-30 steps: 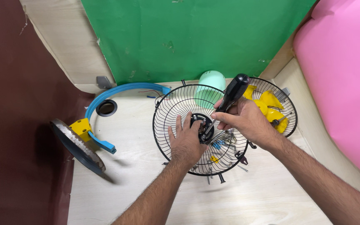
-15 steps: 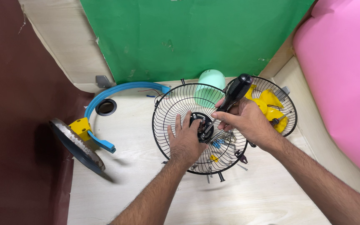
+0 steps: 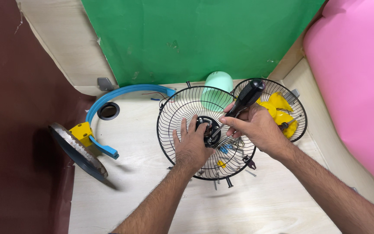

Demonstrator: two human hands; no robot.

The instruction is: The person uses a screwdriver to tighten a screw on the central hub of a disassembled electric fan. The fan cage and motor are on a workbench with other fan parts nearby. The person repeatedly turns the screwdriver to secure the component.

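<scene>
A black wire fan guard (image 3: pixel 174 117) lies dished on the pale wooden table. My left hand (image 3: pixel 190 145) rests flat inside it, fingers spread against the black round hub (image 3: pixel 205 126) at its centre. My right hand (image 3: pixel 256 125) grips a screwdriver with a black handle (image 3: pixel 247 97), its shaft angled down to the hub. A second black wire guard (image 3: pixel 297 113) lies behind my right hand with yellow fan blades (image 3: pixel 280 110) in it. Small screws and bits (image 3: pixel 224 149) lie under the front guard.
A blue curved arm with a yellow block (image 3: pixel 83 130) and a round grey base (image 3: pixel 78 151) sits at the left. A black ring (image 3: pixel 108 111) lies near it. A mint green cap (image 3: pixel 218 82) stands behind the guards. A green board stands at the back and a pink one at the right.
Both hands and the guard stay in nearly the same place; the screwdriver handle shifts only slightly.
</scene>
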